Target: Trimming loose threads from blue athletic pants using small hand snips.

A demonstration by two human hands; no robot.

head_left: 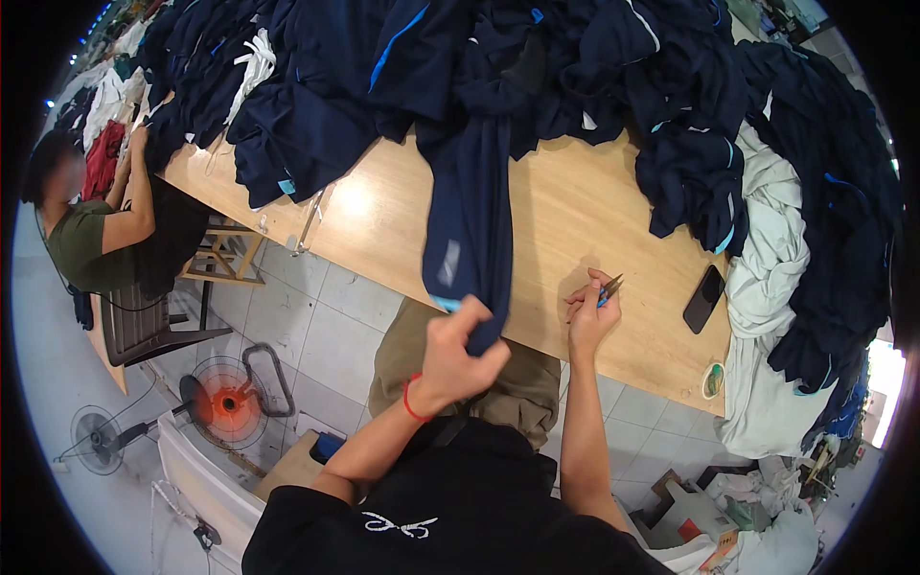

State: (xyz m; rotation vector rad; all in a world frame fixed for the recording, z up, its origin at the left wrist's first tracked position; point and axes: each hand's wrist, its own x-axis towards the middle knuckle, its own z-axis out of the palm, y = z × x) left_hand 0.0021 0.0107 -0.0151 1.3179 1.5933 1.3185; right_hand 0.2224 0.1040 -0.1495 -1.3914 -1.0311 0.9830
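Left hand (pixel 460 350) grips the hanging navy garment (pixel 468 220), long axis running from pile (pixel 479 57) toward the person; right hand (pixel 591 314) pinches what look like snips (pixel 609 286), tips pointing toward the pile.

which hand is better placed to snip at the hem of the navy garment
Right: the right hand holds the small snips on the table, close to the navy garment, while the left hand is busy gripping its hem.

A black phone (pixel 703 298) is lying on the wooden table (pixel 565 206), a tape roll (pixel 713 380) sitting near; two fans (pixel 222 402) are standing on the floor.
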